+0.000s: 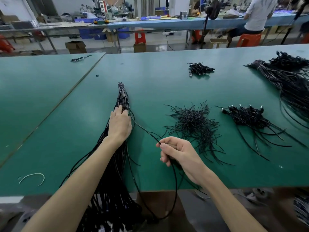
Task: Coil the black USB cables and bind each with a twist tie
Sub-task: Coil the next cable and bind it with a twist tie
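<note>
The bundle of long, thin black USB cables (122, 97) lay on the flat green bench mat (66, 114), its long axis running from the bound far end toward the person and over the near edge. The left hand (119, 124) rested palm-down on the bundle, fingers extended and pressing the strands flat, gripping nothing. A single black cable (145, 131) left the bundle just beside the left fingertips and ran diagonally to the near right, into the right hand (178, 153). There the thumb and forefinger pinched it, with the remaining fingers curled round it. Below that hand the cable dropped past the bench edge in a slack loop and returned toward the hanging ends of the bundle. The right hand was thus the one placed to draw the cable clear, and the draw would likely need to follow the bundle's axis toward the person while the left hand held the rest down. The loose heap of short black twist ties (192, 124) lay just beyond the right hand, well nearer to it than to the left
</note>
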Available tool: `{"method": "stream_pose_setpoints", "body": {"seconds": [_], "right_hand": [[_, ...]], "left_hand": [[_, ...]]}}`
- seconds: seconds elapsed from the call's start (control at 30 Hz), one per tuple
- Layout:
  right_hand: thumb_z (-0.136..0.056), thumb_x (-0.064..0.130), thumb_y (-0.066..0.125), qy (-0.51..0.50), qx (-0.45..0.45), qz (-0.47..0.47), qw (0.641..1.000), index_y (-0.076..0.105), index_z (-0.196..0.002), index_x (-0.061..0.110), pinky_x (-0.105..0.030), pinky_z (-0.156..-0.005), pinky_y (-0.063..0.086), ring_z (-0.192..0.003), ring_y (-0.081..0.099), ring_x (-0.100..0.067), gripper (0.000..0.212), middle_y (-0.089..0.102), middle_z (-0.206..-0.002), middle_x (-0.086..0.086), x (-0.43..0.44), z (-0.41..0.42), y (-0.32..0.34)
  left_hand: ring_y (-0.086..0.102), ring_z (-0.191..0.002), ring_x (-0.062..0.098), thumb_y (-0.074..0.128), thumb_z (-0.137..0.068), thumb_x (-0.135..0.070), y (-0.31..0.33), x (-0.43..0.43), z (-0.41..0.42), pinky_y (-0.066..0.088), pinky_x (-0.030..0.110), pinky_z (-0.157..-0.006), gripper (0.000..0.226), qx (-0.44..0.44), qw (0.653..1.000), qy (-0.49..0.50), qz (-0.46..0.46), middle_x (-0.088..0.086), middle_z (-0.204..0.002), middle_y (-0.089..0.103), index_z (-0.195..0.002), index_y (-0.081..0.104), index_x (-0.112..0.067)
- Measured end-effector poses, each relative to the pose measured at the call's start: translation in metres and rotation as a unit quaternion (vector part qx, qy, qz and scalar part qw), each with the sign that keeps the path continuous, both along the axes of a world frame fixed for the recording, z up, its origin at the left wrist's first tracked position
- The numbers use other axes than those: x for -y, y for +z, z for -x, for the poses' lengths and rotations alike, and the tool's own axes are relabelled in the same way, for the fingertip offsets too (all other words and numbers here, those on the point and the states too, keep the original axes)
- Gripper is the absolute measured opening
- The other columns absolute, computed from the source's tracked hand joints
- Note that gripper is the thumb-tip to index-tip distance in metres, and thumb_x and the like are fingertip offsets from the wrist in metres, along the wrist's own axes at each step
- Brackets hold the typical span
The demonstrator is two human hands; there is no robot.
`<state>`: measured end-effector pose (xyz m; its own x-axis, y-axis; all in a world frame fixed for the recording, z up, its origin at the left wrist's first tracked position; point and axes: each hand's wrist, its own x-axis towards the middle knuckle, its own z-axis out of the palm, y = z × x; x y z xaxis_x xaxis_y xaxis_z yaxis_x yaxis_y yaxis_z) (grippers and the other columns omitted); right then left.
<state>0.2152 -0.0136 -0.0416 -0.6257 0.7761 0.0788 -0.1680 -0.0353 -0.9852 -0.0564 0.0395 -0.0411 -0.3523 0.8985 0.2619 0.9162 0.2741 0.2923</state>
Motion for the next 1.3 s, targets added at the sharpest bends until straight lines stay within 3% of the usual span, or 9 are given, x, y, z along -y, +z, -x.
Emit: {"method": "stream_pose_setpoints", "body": {"seconds": [0.1, 0.23, 0.3, 0.4, 0.63, 0.77, 0.97, 1.07, 1.3], "right_hand": [[-0.100, 0.026, 0.068, 0.000, -0.019, 0.007, 1.000, 0.070, -0.102, 0.008, -0.027, -0.065, 0.053, -0.068, 0.059, -0.025, 0.018, 0.068, -0.076, -0.012, -0.001, 0.001, 0.000], [-0.097, 0.032, 0.070, -0.007, -0.034, 0.025, 0.999, 0.068, -0.098, 0.010, -0.031, -0.065, 0.053, -0.060, 0.056, -0.023, 0.021, 0.066, -0.073, -0.013, -0.001, 0.001, 0.001], [-0.099, 0.028, 0.068, -0.010, -0.040, 0.034, 0.999, 0.065, -0.096, 0.010, -0.036, -0.067, 0.052, -0.052, 0.053, -0.023, 0.018, 0.065, -0.071, -0.013, -0.001, 0.000, 0.002], [-0.105, 0.020, 0.058, -0.032, -0.057, 0.047, 0.997, 0.059, -0.098, 0.006, -0.040, -0.064, 0.053, -0.043, 0.050, -0.025, 0.015, 0.062, -0.067, -0.015, -0.001, 0.000, 0.005], [-0.107, 0.018, 0.051, -0.099, -0.123, 0.130, 0.979, 0.051, -0.102, 0.008, -0.027, -0.038, 0.046, -0.032, 0.043, -0.021, 0.011, 0.060, -0.069, -0.015, 0.001, -0.003, 0.011], [-0.109, 0.021, 0.049, -0.127, -0.115, 0.136, 0.976, 0.048, -0.095, 0.008, -0.028, -0.043, 0.046, -0.032, 0.039, -0.019, 0.019, 0.063, -0.075, -0.016, -0.001, -0.001, 0.010], [-0.112, 0.019, 0.042, -0.163, -0.114, 0.108, 0.974, 0.050, -0.105, 0.002, -0.036, -0.055, 0.056, -0.040, 0.051, -0.022, 0.020, 0.071, -0.082, -0.018, -0.003, 0.000, 0.008], [-0.112, 0.018, 0.040, -0.162, -0.102, 0.098, 0.977, 0.048, -0.108, 0.002, -0.037, -0.058, 0.058, -0.041, 0.052, -0.023, 0.018, 0.070, -0.079, -0.019, -0.002, 0.003, 0.008], [-0.105, 0.038, 0.055, -0.122, -0.085, 0.101, 0.984, 0.053, -0.107, -0.001, -0.032, -0.058, 0.058, -0.063, 0.063, -0.022, 0.040, 0.064, -0.078, -0.013, -0.001, 0.002, 0.006]], "left_hand": [[0.051, -0.123, 0.035, 0.041, -0.109, -0.014, 0.005, 0.017, -0.016, 0.034, 0.040, -0.111, 0.034, 0.065, 0.992, 0.002, -0.105, 0.020, -0.131, 0.061, -0.113, 0.070, 0.003], [0.058, -0.096, 0.021, 0.045, -0.109, -0.020, 0.021, 0.041, -0.045, 0.046, 0.039, -0.090, 0.031, 0.221, 0.963, -0.035, -0.147, 0.003, -0.101, 0.065, -0.099, 0.074, -0.012], [0.066, -0.077, 0.017, 0.043, -0.111, -0.024, 0.031, 0.055, -0.060, 0.050, 0.030, -0.066, 0.034, 0.429, 0.890, -0.124, -0.096, 0.005, -0.090, 0.073, -0.101, 0.072, -0.008], [0.070, -0.080, 0.023, 0.043, -0.110, -0.036, 0.038, 0.074, -0.077, 0.052, 0.027, -0.061, 0.044, 0.570, 0.793, -0.207, 0.051, 0.013, -0.102, 0.074, -0.111, 0.068, -0.001], [0.068, -0.077, 0.030, 0.056, -0.106, -0.036, 0.057, 0.098, -0.090, 0.047, 0.030, -0.054, 0.036, 0.455, 0.763, -0.362, 0.284, 0.016, -0.109, 0.074, -0.125, 0.050, -0.006], [0.068, -0.075, 0.027, 0.061, -0.104, -0.032, 0.067, 0.106, -0.091, 0.042, 0.026, -0.053, 0.044, 0.434, 0.736, -0.389, 0.344, 0.014, -0.114, 0.076, -0.132, 0.034, -0.011], [0.070, -0.071, 0.024, 0.057, -0.107, -0.022, 0.061, 0.114, -0.103, 0.042, 0.026, -0.047, 0.034, 0.417, 0.704, -0.442, 0.367, 0.017, -0.121, 0.074, -0.127, 0.049, 0.005], [0.063, -0.063, 0.025, 0.056, -0.106, -0.011, 0.055, 0.121, -0.116, 0.040, 0.027, -0.046, 0.022, 0.413, 0.683, -0.473, 0.372, 0.026, -0.102, 0.073, -0.115, 0.055, 0.009], [0.055, -0.052, 0.016, 0.057, -0.105, -0.009, 0.069, 0.116, -0.123, 0.043, 0.021, -0.048, 0.016, 0.577, 0.653, -0.457, 0.180, 0.008, -0.068, 0.062, -0.095, 0.058, 0.003]]}}
